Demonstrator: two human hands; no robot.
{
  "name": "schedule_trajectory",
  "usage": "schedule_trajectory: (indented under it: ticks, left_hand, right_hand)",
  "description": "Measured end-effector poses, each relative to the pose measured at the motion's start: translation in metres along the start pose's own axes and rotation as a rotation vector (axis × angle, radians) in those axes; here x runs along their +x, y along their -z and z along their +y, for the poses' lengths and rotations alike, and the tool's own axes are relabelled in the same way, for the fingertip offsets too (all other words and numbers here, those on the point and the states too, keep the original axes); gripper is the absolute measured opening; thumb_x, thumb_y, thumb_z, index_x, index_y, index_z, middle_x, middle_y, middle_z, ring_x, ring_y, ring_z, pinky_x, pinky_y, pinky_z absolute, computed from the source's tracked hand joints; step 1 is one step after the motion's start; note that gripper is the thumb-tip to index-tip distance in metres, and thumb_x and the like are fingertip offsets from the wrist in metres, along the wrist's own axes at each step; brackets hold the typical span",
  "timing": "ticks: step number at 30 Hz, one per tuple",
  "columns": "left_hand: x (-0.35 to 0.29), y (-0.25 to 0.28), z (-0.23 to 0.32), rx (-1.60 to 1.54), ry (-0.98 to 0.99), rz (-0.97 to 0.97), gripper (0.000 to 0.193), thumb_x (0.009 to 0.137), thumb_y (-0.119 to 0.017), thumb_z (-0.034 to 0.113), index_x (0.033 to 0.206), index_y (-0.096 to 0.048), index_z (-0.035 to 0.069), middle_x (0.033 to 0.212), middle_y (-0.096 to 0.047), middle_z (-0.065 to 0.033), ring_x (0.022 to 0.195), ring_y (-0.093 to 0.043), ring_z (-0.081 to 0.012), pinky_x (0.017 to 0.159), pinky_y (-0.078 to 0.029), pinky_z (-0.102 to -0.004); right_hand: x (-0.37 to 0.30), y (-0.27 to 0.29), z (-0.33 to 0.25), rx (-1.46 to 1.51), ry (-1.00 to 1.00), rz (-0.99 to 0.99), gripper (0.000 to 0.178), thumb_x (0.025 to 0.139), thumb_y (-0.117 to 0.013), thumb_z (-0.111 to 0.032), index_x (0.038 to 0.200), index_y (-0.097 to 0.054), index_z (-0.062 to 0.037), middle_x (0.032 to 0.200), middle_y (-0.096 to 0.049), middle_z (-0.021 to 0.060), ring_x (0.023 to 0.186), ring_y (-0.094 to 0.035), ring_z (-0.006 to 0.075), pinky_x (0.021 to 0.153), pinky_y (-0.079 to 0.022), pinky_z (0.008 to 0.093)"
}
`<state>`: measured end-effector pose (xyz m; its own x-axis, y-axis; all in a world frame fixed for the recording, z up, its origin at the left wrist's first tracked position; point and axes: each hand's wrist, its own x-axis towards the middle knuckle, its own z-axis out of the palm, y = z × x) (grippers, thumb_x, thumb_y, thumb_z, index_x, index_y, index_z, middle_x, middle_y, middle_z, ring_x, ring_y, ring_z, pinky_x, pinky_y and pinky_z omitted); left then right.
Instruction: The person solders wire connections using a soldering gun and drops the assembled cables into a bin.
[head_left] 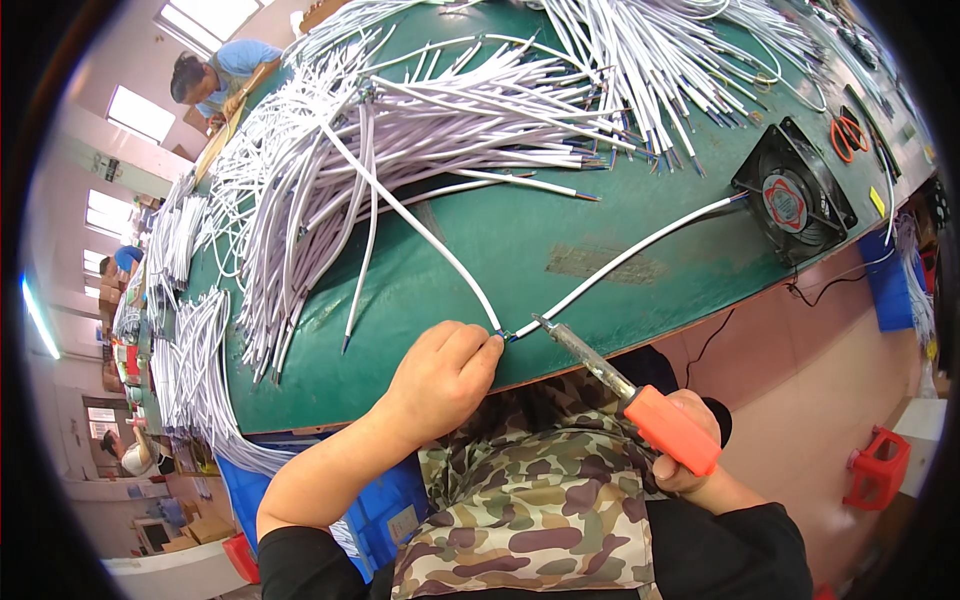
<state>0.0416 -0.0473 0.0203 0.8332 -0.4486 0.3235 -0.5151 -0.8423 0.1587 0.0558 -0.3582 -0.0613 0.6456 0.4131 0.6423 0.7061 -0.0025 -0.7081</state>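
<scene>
My left hand (pixel 447 375) is closed near the front edge of the green bench, its fingertips pinching the end of a white cable (pixel 430 235) where it meets a small green-and-blue part (pixel 508 336). A second white cable (pixel 620 262) runs from that part up to the right toward a black fan. In my right hand (pixel 690 430) is a soldering iron (pixel 668 428) with an orange handle, gripped with the fingers wrapped round it. The iron's tip lies just to the right of the small part, close to the cable; whether it touches cannot be told.
Large bundles of white cables (pixel 300 200) cover the bench's (pixel 400 385) back and left. A square black fan (pixel 797 190) stands at the right edge, near orange-handled scissors (pixel 848 135). Blue crates (pixel 385 500) sit below; a red stool (pixel 877 468) stands on the floor. Other people work at far left.
</scene>
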Motion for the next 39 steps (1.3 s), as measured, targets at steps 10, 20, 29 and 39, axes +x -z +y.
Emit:
schedule_trajectory:
  ticks: [10,20,29,39]
  left_hand:
    - [0.065,0.045,-0.002,0.211,-0.008,-0.751,0.036,0.076,-0.075,0.031,0.097,-0.064,0.004,0.091,-0.065,-0.011,0.098,-0.063,-0.0289,0.096,-0.041,-0.0459]
    - [0.087,0.195,-0.027,-0.617,0.431,-1.197,0.023,0.092,-0.066,0.024,0.094,-0.069,0.001,0.073,-0.068,-0.0074,0.069,-0.067,-0.0149,0.063,-0.051,-0.0286]
    - [-0.106,0.418,-0.011,-0.75,0.399,0.738,0.018,0.099,-0.056,0.018,0.105,-0.054,0.001,0.07,-0.048,-0.0011,0.053,-0.057,-0.0076,0.05,-0.054,-0.0204]
    - [-0.064,0.16,-0.029,-1.727,0.464,1.185,0.011,0.099,-0.055,0.016,0.106,-0.056,0.007,0.089,-0.059,0.0007,0.07,-0.059,-0.0099,0.068,-0.054,-0.0264]
  right_hand:
    - [0.015,0.033,-0.013,-0.167,0.013,0.012,0.059,0.097,-0.049,-0.052,0.124,-0.053,0.0001,0.087,-0.064,0.0079,0.067,-0.061,0.0268,0.06,-0.048,0.0377]
    - [0.034,0.069,-0.028,-0.261,-0.009,0.469,0.074,0.094,-0.041,-0.066,0.084,-0.065,0.0034,0.064,-0.056,0.0057,0.056,-0.053,0.0229,0.05,-0.042,0.0324]
    - [0.033,0.104,-0.025,-0.012,-0.14,0.664,0.101,0.07,-0.053,-0.086,0.118,-0.055,0.0031,0.105,-0.06,0.0073,0.081,-0.056,0.0132,0.068,-0.048,0.0243]
    - [0.075,0.101,-0.045,0.074,0.132,0.717,0.101,0.074,-0.049,-0.084,0.121,-0.052,0.0051,0.105,-0.061,0.0088,0.08,-0.06,0.0128,0.067,-0.05,0.0219]
